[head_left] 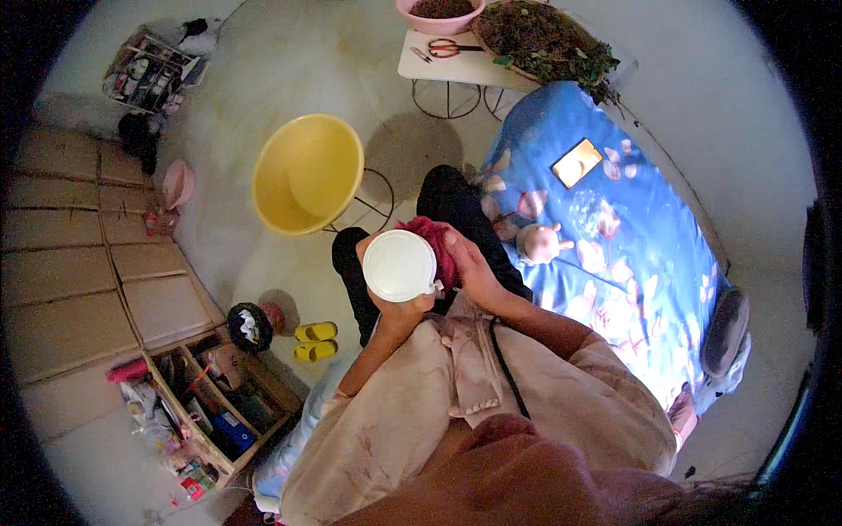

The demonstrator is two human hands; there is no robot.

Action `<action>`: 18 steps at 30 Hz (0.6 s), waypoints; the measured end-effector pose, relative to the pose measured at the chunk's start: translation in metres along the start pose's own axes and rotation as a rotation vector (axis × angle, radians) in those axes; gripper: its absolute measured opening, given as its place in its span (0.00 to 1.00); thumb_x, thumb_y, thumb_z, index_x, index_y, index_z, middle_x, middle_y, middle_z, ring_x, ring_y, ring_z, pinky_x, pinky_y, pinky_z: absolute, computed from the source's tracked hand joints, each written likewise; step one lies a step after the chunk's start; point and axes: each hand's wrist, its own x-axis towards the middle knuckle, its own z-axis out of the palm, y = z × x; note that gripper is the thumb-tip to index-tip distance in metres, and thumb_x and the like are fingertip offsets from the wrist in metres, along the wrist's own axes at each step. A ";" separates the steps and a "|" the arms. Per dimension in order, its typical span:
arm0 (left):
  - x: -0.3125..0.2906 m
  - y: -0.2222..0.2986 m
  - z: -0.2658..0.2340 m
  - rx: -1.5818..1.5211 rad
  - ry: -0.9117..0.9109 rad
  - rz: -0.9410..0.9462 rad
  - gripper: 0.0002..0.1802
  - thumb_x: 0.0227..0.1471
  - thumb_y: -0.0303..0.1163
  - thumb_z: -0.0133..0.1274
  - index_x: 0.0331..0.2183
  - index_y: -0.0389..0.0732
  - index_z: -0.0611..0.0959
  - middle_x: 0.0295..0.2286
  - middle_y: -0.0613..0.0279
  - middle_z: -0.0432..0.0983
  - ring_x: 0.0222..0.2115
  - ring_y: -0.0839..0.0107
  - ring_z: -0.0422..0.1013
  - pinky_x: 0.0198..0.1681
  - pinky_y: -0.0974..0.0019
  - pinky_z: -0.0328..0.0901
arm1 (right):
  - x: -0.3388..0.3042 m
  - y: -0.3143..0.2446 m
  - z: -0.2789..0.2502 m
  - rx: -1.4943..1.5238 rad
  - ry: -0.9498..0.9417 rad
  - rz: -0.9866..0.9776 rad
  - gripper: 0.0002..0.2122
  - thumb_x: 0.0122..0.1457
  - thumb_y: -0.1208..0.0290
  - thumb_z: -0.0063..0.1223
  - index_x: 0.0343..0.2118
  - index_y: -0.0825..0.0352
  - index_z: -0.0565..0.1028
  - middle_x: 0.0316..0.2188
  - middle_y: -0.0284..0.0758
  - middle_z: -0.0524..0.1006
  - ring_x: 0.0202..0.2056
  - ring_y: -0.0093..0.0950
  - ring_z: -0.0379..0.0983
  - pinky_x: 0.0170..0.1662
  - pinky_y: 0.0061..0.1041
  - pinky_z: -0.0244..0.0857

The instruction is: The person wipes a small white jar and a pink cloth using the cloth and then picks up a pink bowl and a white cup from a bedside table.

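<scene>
Fingers first: left hand [408,307] curled around the side of a white, round, lidded container [399,266], gripping it from below and left; fingertips mostly hidden, can't tell how they're spaced. Right hand [475,273] has fingers close together, pressing a bunched crimson fabric cloth [436,235] against the container's right side; thumb position unclear. Container is held in front of the lap, lid facing up at the camera, small white tab [438,287] at its lower right edge.

Just beyond: legs in black trousers [447,188], beige long-sleeved top [368,438] below the hands. Up-left, round yellow plastic basin [307,175] above a thin dark metal stand [386,188].

Right: bed-like surface under a blue floral fabric sheet [526,123], carrying a rectangular phone with lit screen [577,164] and a rounded pale-pink object [538,244].

Top: white tabletop [491,70] with red-handled metal scissors [445,48], round pink basin [441,24] of dark bits, wide heap of brown-green dried plants [544,39].

Lower left: pair of yellow slippers [316,332], round black bin [250,337] with white crumpled tissue, open wooden compartment box [210,386] full of small items, brown cardboard panels [61,272] behind.
</scene>
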 end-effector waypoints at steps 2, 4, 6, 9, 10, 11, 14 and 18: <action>0.003 0.001 0.002 -0.075 -0.036 0.081 0.45 0.32 0.54 0.66 0.46 0.35 0.66 0.39 0.59 0.64 0.40 0.67 0.67 0.44 0.63 0.64 | -0.003 0.009 -0.008 0.049 0.055 0.201 0.22 0.68 0.57 0.33 0.52 0.70 0.68 0.45 0.35 0.74 0.46 0.24 0.68 0.52 0.22 0.59; 0.002 -0.002 0.003 -0.084 -0.084 0.063 0.47 0.31 0.51 0.67 0.47 0.34 0.65 0.40 0.57 0.65 0.41 0.66 0.67 0.45 0.63 0.63 | -0.004 0.003 -0.006 0.027 0.068 0.148 0.22 0.68 0.56 0.32 0.52 0.70 0.68 0.45 0.34 0.74 0.46 0.24 0.68 0.52 0.22 0.59; -0.003 -0.007 0.004 -0.015 -0.114 0.053 0.57 0.36 0.56 0.64 0.57 0.33 0.55 0.50 0.49 0.65 0.51 0.58 0.65 0.55 0.57 0.58 | -0.005 -0.008 -0.003 0.000 0.121 0.034 0.22 0.67 0.56 0.33 0.52 0.71 0.68 0.45 0.35 0.74 0.46 0.24 0.68 0.53 0.23 0.59; 0.000 0.003 0.010 0.042 -0.058 0.130 0.54 0.37 0.52 0.64 0.56 0.32 0.56 0.50 0.48 0.65 0.51 0.58 0.65 0.55 0.57 0.59 | -0.008 -0.036 0.012 0.021 0.126 -0.048 0.22 0.67 0.57 0.35 0.53 0.71 0.66 0.46 0.36 0.73 0.48 0.24 0.67 0.54 0.24 0.58; 0.000 0.004 0.011 0.027 -0.037 0.180 0.52 0.38 0.51 0.64 0.56 0.32 0.59 0.49 0.48 0.67 0.50 0.58 0.66 0.54 0.57 0.60 | -0.009 -0.039 0.014 0.048 0.114 -0.096 0.22 0.66 0.58 0.35 0.54 0.72 0.65 0.47 0.37 0.73 0.49 0.24 0.67 0.54 0.25 0.58; -0.001 0.002 0.010 0.027 -0.038 0.179 0.52 0.38 0.51 0.64 0.56 0.32 0.59 0.49 0.48 0.67 0.50 0.58 0.66 0.54 0.57 0.60 | -0.008 -0.039 0.016 0.049 0.115 -0.096 0.22 0.66 0.58 0.35 0.54 0.72 0.65 0.47 0.37 0.73 0.49 0.24 0.67 0.54 0.25 0.58; -0.001 -0.006 0.006 -0.034 -0.038 0.071 0.43 0.39 0.46 0.64 0.52 0.32 0.67 0.46 0.50 0.71 0.47 0.58 0.69 0.52 0.59 0.63 | -0.003 -0.037 0.019 -0.097 0.125 -0.264 0.22 0.66 0.58 0.35 0.54 0.72 0.64 0.47 0.38 0.72 0.49 0.25 0.66 0.55 0.26 0.58; 0.000 0.002 0.010 -0.061 -0.018 -0.031 0.36 0.39 0.42 0.65 0.47 0.32 0.73 0.44 0.53 0.73 0.45 0.61 0.71 0.49 0.61 0.64 | 0.003 -0.040 0.023 -0.130 0.140 -0.352 0.22 0.66 0.58 0.34 0.54 0.72 0.64 0.48 0.38 0.72 0.49 0.26 0.67 0.54 0.26 0.58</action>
